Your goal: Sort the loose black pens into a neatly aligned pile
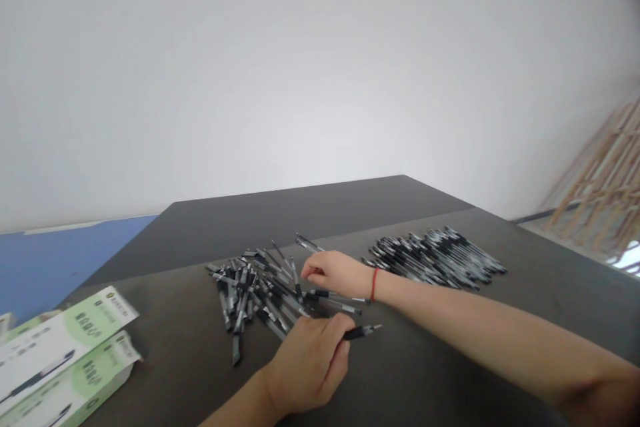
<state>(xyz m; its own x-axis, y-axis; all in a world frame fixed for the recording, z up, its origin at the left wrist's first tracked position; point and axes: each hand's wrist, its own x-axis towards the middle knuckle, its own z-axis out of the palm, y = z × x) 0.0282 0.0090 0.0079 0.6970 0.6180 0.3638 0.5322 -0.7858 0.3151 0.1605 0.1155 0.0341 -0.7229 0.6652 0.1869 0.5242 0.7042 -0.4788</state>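
My left hand is closed around a gel pen. Its black grip and bare tip stick out to the right between thumb and forefinger; the rest is hidden in the palm. Beyond it, my right hand, with a red string at the wrist, hovers at the right side of a jumbled heap of pens and caps. Its fingers are curled in and down, and whatever they hold, if anything, is hidden. A few loose pens lie just below this hand, pointing rightward.
Right of my hands, many pens lie in a slanted row on the dark table. White and green pen boxes are at the lower left. Past the table stand a blue surface on the left and a wooden rack on the right.
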